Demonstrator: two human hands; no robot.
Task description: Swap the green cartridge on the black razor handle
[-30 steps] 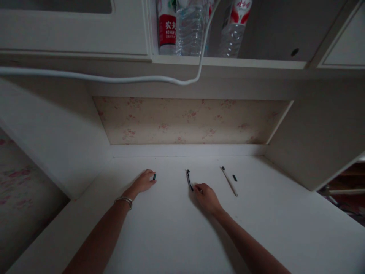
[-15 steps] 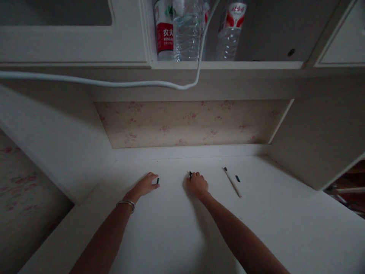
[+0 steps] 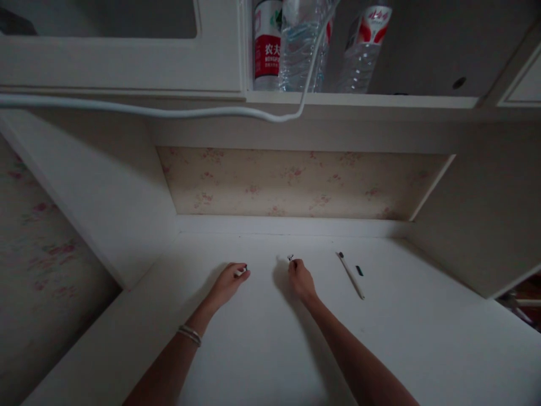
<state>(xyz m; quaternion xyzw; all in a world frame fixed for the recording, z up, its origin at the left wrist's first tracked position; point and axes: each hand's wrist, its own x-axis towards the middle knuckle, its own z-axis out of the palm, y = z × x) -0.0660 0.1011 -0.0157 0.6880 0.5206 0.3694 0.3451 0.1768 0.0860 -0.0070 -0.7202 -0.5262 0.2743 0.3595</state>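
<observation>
Both bare hands work over the rear half of a white counter (image 3: pixel 257 349), well in from its front edge. Left hand (image 3: pixel 225 283), metal bracelets (image 3: pixel 190 334) at the wrist: thumb and forefinger pinch a small dark piece (image 3: pixel 245 268), left of the middle of the back edge. Right hand (image 3: pixel 301 279): fingers drawn together, gripping a razor-like tool (image 3: pixel 290 257) near the middle of the back edge; only its small glinting head shows past the fingertips, pointing rearward. Exact finger placement on its handle: cannot tell.

Toward the counter's back right corner, a toothbrush (image 3: pixel 351 276) lies aslant, dark bristle end nearer the back edge, pale handle end nearer the front. A short dark green cap (image 3: pixel 359 270) lies just right of it, apart. Floral wallpaper (image 3: pixel 274 183) shows behind the back edge.
</observation>
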